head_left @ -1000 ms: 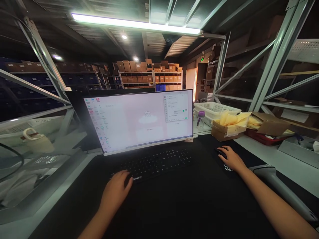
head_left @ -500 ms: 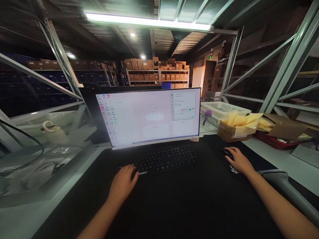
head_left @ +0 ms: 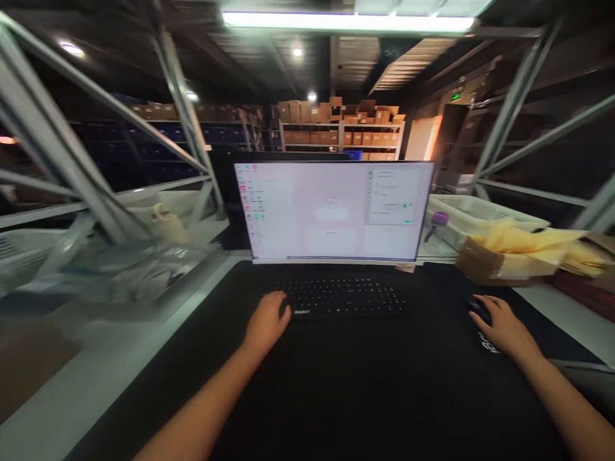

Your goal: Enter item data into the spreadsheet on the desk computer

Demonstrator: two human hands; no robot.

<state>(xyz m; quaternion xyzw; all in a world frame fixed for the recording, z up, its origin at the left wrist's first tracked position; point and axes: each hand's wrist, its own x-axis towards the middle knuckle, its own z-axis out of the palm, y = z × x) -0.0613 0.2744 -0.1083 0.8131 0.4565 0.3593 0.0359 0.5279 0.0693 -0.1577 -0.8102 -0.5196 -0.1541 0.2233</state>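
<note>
My left hand (head_left: 269, 320) rests at the lower left corner of a black keyboard (head_left: 346, 298), thumb apart from the fingers and nothing held. Its fingertips partly disappear over the dark keys. On the right, my right hand (head_left: 507, 326) lies curved over a black computer mouse (head_left: 480, 310), which shows only at its left side. Behind the keyboard stands a lit monitor (head_left: 307, 211), with desktop icons down its left and a chat-like window at its upper right. Under the hands spreads a black desk mat (head_left: 355, 378).
Right of the monitor are a purple-capped bottle (head_left: 439, 219), a white plastic basket (head_left: 494, 214) and a cardboard box (head_left: 480, 264) with yellow envelopes (head_left: 533, 240). Clear plastic bags (head_left: 148, 272) lie on the left. Metal posts (head_left: 519, 102) frame the desk; shelves of cartons (head_left: 343, 137) stand behind.
The view has swung left, so the monitor, keyboard and both hands appear farther right. My left hand stays by the keyboard's corner and my right hand stays on the mouse.
</note>
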